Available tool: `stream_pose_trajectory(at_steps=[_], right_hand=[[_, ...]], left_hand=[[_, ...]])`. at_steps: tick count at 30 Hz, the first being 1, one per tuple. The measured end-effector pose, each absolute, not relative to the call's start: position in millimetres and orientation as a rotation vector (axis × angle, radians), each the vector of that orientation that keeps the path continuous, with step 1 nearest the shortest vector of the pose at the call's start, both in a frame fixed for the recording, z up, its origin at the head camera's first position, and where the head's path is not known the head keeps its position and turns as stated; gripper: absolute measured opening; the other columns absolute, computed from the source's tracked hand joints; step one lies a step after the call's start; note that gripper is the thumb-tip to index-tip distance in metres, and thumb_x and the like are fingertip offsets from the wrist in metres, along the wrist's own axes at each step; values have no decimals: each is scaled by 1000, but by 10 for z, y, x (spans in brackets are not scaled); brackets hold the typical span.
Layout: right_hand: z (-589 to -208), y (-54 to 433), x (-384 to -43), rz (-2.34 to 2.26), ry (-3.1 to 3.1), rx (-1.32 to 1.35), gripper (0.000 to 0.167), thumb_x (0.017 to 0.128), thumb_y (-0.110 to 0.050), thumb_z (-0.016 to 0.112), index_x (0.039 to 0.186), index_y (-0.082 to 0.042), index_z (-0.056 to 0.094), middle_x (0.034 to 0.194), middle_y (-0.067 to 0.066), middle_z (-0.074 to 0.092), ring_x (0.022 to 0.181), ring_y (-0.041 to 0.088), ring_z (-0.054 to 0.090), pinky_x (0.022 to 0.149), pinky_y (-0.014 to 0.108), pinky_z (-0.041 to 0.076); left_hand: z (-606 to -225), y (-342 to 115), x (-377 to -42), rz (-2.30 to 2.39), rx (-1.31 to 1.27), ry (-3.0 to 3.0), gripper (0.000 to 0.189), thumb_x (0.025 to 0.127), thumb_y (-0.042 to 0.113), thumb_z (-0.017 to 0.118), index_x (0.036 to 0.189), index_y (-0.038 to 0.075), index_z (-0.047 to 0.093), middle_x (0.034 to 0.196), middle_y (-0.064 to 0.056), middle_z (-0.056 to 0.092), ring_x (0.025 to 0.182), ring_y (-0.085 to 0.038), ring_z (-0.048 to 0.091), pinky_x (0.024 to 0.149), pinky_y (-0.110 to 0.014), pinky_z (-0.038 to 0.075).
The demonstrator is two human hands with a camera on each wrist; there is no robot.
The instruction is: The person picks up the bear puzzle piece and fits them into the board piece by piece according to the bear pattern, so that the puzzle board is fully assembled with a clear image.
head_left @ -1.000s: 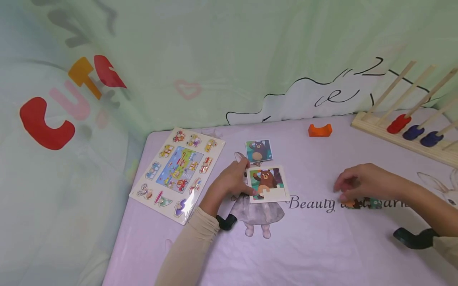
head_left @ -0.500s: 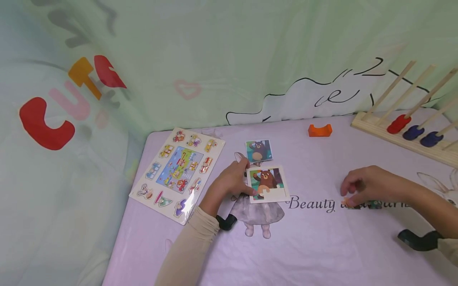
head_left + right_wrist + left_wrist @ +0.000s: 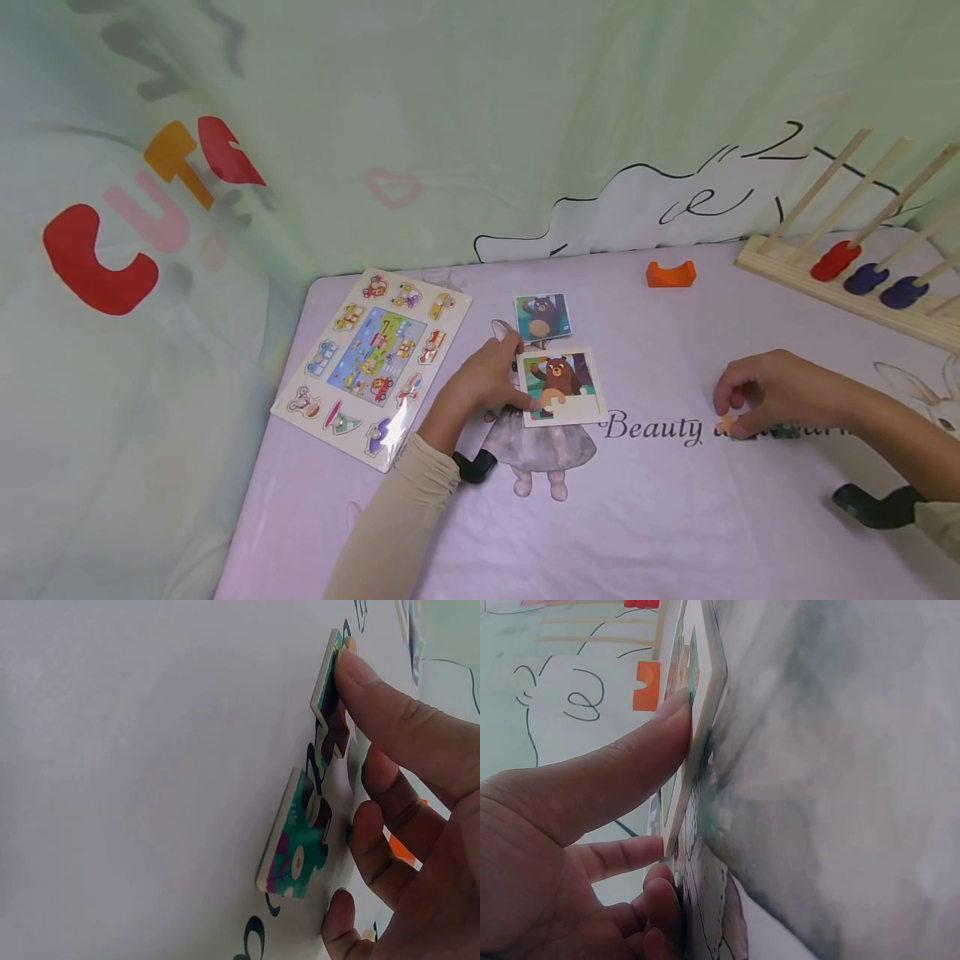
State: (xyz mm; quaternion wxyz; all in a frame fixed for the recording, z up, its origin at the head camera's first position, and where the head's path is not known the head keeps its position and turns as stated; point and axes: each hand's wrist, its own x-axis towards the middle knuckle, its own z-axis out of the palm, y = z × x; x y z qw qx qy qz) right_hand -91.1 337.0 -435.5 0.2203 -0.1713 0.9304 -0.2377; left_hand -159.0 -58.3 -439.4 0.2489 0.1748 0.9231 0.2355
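My left hand (image 3: 487, 375) holds a small white-framed bear puzzle board (image 3: 576, 409) at its left side. In the left wrist view the thumb (image 3: 622, 776) lies over the board's face and a fingertip meets its edge. The bear's upper part fills the board; its lower right shows bare. On the right, my right hand (image 3: 783, 387) pinches a puzzle piece (image 3: 328, 712) at the cloth, thumb on its top and the index fingertip partly hidden behind. The other fingers curl loosely. Beside it lies a second teal piece with a flower (image 3: 294, 859).
A bear picture card (image 3: 542, 317) lies just behind the board. To the left is a peg puzzle of vehicles (image 3: 405, 312). An orange notched block (image 3: 671, 274) sits at the back, and a wooden peg rack (image 3: 810, 279) with red and blue beads stands back right.
My right hand has shifted slightly right and down, and its thumb and index finger have closed on the puzzle piece. The left hand and the board have stayed in place.
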Motion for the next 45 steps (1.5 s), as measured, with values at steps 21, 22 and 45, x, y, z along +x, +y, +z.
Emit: stream_pose_trajectory(at_steps=[21, 22, 45], right_hand=[[-4310, 3345, -969, -686, 2471, -449, 23, 76, -36, 88, 85, -28, 69, 79, -7, 56, 80, 7, 49, 65, 23, 42], [-4305, 3348, -976, -692, 2465, -457, 23, 76, -38, 88, 85, -28, 68, 78, -8, 57, 80, 6, 50, 66, 23, 42], [-4134, 2962, -1119, -925, 2277, -540, 14, 94, -36, 73, 97, -23, 70, 76, -3, 59, 66, 14, 61, 61, 25, 50]], left_hand=[[-4375, -600, -1589, 653, 480, 2515, 79, 76, 34, 92, 136, 14, 45, 116, -9, 56, 101, -21, 54, 92, -35, 47], [-4376, -600, -1589, 653, 478, 2515, 79, 75, 34, 92, 136, 14, 45, 116, -9, 56, 100, -20, 54, 92, -35, 47], [-4408, -599, -1600, 650, 504, 2519, 79, 76, 34, 92, 136, 14, 45, 117, -9, 56, 100, -20, 54, 91, -35, 47]])
